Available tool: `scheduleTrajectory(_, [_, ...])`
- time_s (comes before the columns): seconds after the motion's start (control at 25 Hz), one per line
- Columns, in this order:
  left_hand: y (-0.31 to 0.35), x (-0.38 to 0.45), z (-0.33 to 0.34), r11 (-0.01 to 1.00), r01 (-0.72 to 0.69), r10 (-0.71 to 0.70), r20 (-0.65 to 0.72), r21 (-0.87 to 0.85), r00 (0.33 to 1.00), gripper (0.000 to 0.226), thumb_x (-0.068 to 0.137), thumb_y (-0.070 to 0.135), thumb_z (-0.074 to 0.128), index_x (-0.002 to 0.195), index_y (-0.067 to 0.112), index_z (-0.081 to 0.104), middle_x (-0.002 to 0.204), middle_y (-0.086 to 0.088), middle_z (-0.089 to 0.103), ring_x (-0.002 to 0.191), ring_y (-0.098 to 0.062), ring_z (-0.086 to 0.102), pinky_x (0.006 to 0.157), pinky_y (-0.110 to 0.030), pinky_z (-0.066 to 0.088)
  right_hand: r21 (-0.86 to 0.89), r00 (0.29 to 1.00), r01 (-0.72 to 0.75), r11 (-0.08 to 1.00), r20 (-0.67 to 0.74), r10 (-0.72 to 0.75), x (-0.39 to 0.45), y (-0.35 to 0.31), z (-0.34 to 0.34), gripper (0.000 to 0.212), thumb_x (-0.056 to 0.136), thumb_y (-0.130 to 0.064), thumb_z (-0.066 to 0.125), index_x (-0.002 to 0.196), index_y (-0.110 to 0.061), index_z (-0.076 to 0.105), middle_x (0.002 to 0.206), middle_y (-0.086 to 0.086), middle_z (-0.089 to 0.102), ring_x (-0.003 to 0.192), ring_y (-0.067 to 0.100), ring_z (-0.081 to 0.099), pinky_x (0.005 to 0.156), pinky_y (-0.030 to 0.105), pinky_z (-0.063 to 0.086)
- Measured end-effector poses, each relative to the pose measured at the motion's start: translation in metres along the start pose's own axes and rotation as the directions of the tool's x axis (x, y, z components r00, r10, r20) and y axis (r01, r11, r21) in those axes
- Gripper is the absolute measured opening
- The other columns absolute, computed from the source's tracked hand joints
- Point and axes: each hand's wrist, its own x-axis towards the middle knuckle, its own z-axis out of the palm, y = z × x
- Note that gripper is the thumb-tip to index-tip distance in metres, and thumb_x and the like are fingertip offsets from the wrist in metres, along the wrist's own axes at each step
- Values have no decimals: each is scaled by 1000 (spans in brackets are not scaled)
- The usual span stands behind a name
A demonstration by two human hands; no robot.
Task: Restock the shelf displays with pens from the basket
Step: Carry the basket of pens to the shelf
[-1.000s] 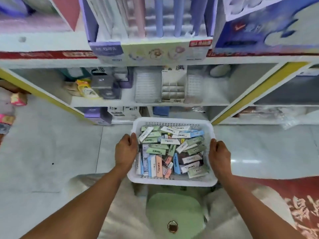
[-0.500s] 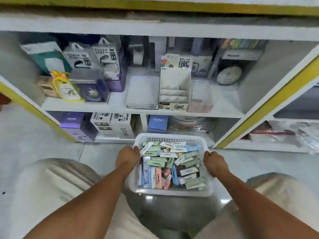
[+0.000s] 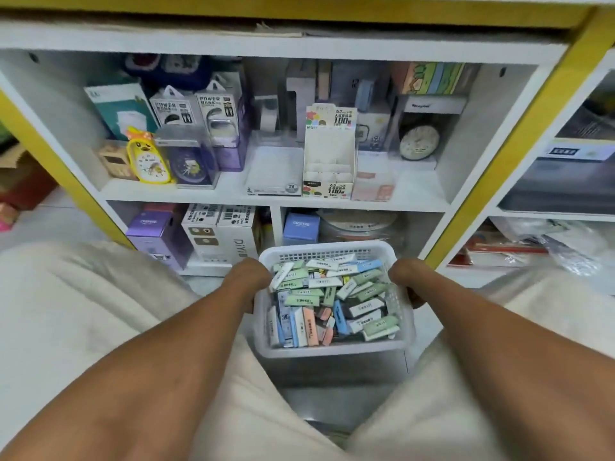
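Note:
A white plastic basket (image 3: 329, 352) sits low in front of the shelf unit, between my knees, filled with several small pastel boxes (image 3: 332, 301) in green, white, blue and orange. My left hand (image 3: 248, 282) grips the basket's left rim. My right hand (image 3: 407, 281) grips its right rim. On the middle shelf straight ahead stands a white tiered cardboard display (image 3: 329, 161) printed "0.7" and "100", its tiers bare. Beside it lie a flat clear box marked 2B (image 3: 274, 174) and a pinkish box (image 3: 374, 184).
The white shelf (image 3: 233, 193) holds power bank boxes (image 3: 196, 109), a yellow duck clock (image 3: 148, 159), a purple clock box (image 3: 193, 161) and a boxed round clock (image 3: 419, 141). Below stand purple, white and blue boxes. Yellow frame posts (image 3: 492, 181) flank the unit. My knees in beige cloth fill both sides.
I have crouched lower and closer to the shelf; the basket came down with both hands still on its rims, and the lower shelves now fill the view.

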Motion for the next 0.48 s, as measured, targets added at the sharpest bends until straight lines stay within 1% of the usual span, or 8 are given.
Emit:
scheduleTrajectory(0.04, [1,-1,-1,1000,-12,12,3,2,1000,19,87,18,59,87,-1,61,85,-22,68,77,-36,71,69,-52,61,14,1000,-9,1000,-8,9,-2,-1,-2,24,97,-20,44,83,-1,50,93,26,63,76,41,70,57,51,61])
scheduleTrajectory(0.12, [1,3,1,1000,-20,20,17,-10,1000,21,89,18,59,97,-1,61,96,-22,67,86,-37,70,76,-51,60,40,1000,-23,999,-15,24,0,-2,-2,23,96,-20,44,83,-2,49,90,25,62,73,39,68,46,44,57])
scheduleTrajectory(0.2, [1,14,6,1000,-8,9,43,-22,999,18,89,17,59,92,-1,59,90,-23,67,79,-39,70,69,-54,60,51,999,-44,998,-8,45,10,1,3,22,96,-19,44,85,0,51,88,25,64,70,39,68,47,44,57])
scheduleTrajectory(0.28, [-1,33,14,1000,-4,4,47,3,999,15,88,17,58,83,3,55,81,-21,66,70,-39,71,59,-55,60,71,996,-87,994,16,86,29,5,21,23,97,-15,42,86,2,53,88,25,65,71,39,69,57,48,60])
scheduleTrajectory(0.32, [-2,44,19,1000,-4,3,43,23,999,14,88,16,58,80,5,55,80,-21,65,68,-38,71,56,-54,60,94,994,-105,990,31,102,40,6,31,23,97,-12,41,84,2,54,85,25,64,70,38,68,59,48,60])
scheduleTrajectory(0.4, [-8,69,32,998,15,-17,33,62,999,11,86,13,58,78,5,56,80,-20,65,65,-38,70,51,-53,59,131,994,-107,986,25,105,62,10,52,22,97,-10,43,79,-4,55,83,21,63,68,32,65,58,40,58])
scheduleTrajectory(0.44, [-13,79,39,996,25,-28,29,83,999,12,85,12,60,77,5,55,79,-20,65,64,-37,69,49,-51,59,123,997,-80,989,23,78,72,14,64,23,97,-10,44,76,-10,53,86,18,62,69,29,63,60,37,57])
scheduleTrajectory(0.48, [-19,88,47,994,37,-40,28,104,999,13,84,11,61,75,5,54,77,-19,64,63,-36,69,48,-48,59,102,998,-56,993,44,52,81,19,76,25,97,-10,45,73,-15,50,92,14,60,73,26,61,65,36,57])
